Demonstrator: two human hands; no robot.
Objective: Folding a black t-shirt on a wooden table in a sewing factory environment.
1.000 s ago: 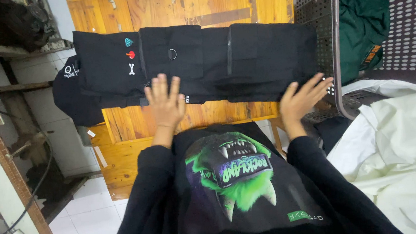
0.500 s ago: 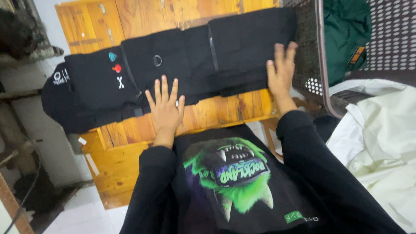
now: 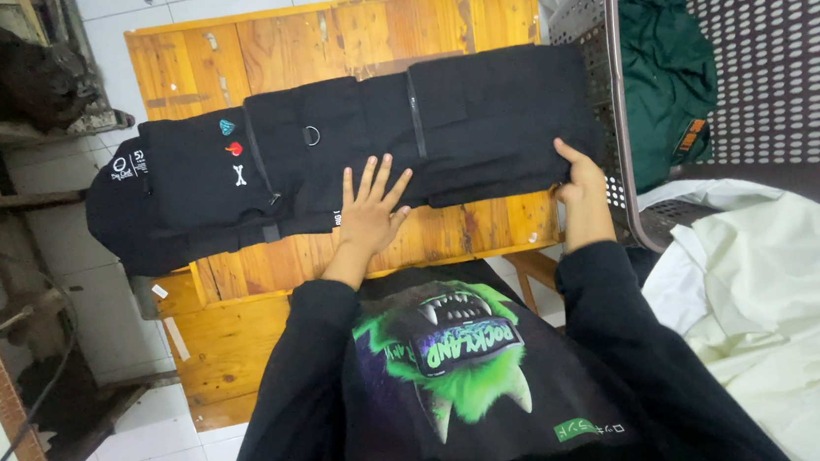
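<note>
The left hand's fingers (image 3: 374, 186) are spread wide and pressed flat on the near edge of the black garment (image 3: 354, 156), gripping nothing; the left hand (image 3: 367, 216) rests near the middle of the frame. The right hand (image 3: 579, 181) sits at the garment's right end, its fingers curled over the cloth's edge in what looks like a light pinch, though how firmly they grip is hard to tell. The garment lies lengthwise across the wooden counter (image 3: 334, 39), folded into a long band, with small coloured patches at its left part, which droops past the counter's left edge. By the look of it, the folding is well along: the band is flat and even, while the hanging left end remains untidied. At the upper right stands a perforated laundry basket (image 3: 771, 60) holding a green garment (image 3: 669, 79); pale cloth (image 3: 791, 296) lies at the lower right.
</note>
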